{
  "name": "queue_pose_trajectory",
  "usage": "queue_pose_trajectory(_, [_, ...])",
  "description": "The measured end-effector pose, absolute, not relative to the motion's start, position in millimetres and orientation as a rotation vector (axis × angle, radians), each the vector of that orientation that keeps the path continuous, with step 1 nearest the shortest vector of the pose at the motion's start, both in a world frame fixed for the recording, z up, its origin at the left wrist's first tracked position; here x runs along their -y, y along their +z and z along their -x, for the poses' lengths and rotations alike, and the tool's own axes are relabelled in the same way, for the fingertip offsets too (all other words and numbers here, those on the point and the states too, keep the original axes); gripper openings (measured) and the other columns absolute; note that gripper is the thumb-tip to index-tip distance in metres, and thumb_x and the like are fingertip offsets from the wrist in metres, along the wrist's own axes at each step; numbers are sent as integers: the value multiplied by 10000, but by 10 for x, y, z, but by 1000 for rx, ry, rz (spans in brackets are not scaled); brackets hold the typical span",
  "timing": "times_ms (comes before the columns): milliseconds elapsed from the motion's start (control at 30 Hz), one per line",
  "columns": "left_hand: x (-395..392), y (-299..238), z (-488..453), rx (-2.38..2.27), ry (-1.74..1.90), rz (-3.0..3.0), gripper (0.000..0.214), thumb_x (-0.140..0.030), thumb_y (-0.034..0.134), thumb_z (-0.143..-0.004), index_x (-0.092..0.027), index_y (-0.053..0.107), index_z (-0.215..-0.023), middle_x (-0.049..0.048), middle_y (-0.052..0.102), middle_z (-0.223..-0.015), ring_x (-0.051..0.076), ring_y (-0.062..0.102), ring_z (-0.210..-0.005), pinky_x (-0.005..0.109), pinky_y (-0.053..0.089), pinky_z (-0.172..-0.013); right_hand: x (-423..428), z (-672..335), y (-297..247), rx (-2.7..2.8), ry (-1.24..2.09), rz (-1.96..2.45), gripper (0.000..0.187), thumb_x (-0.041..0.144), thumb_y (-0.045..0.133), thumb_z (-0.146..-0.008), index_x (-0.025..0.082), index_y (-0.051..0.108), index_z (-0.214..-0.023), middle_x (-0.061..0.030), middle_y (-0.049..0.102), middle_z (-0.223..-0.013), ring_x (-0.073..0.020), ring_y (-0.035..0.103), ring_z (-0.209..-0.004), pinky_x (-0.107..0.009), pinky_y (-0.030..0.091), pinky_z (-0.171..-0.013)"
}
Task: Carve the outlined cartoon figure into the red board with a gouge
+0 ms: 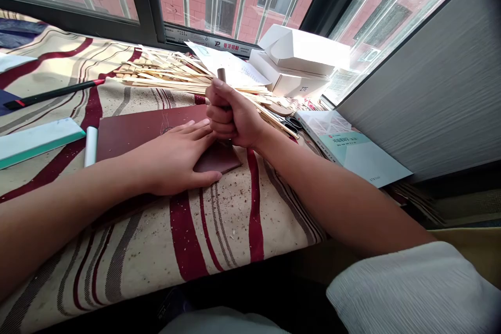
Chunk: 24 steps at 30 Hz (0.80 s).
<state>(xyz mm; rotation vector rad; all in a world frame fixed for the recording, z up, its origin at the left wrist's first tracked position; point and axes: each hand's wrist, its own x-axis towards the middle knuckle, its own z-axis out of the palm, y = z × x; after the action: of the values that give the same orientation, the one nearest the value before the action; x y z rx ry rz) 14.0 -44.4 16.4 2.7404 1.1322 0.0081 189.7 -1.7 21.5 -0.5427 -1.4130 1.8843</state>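
White cloth (410, 292) bunches at lower right, nearest the lens, below the right forearm (332, 193). Right hand (235, 115), clenched into a fist, grips a brown handle (222, 75) upright; its lower end is hidden by the fingers, so contact with the dark red sheet (144, 130) beneath cannot be told. Left hand (172, 159) lies spread and flat on that sheet, its fingertips just beside the fist. The sheet rests on a striped bedcover (235, 214) scattered with fine shavings. Beyond lie thin wooden sticks (164, 75), a white box (297, 70) and a book (352, 151); at left, a teal block (37, 141) and a black pen (50, 95). Note: pressure seems best kept straight down the handle, with the flat hand bracing close by.
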Motion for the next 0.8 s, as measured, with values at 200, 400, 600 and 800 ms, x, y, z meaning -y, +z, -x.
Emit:
queue_pose_trajectory(200, [432,122,-149,-1177,-27,-2735,1003,-712,460,-923,-70,347,-1685,185,266,-1787,398,263,-1655,530,199,-1361,177,-1708,232,1074,1526,918,468,365,455,-1132,240,321,-701,126,257,-469,-52,125,-411,-190,122,-377])
queue_pose_trajectory(400, [442,114,-149,-1188,-74,-2765,971,-688,432,-940,-59,370,-1678,183,255,-1786,369,230,-1670,527,170,-1369,208,-1740,279,1013,1521,919,486,421,468,-1124,250,283,-707,122,221,-500,-60,128,-419,-199,129,-389])
queue_pose_trajectory(600, [477,156,-156,-1197,-116,-2739,1014,-673,411,-943,-32,257,-1714,172,157,-1802,388,165,-1681,561,175,-1365,161,-1950,360,1180,1470,742,524,490,535,-1090,247,295,-693,113,205,-521,-64,83,-444,-220,89,-402])
queue_pose_trajectory(800, [470,148,-136,-1182,-95,-2747,997,-694,427,-943,-60,313,-1705,168,178,-1802,401,203,-1672,572,180,-1360,220,-1821,357,1232,1494,795,579,578,599,-1040,249,296,-673,112,239,-511,-61,111,-446,-225,110,-398])
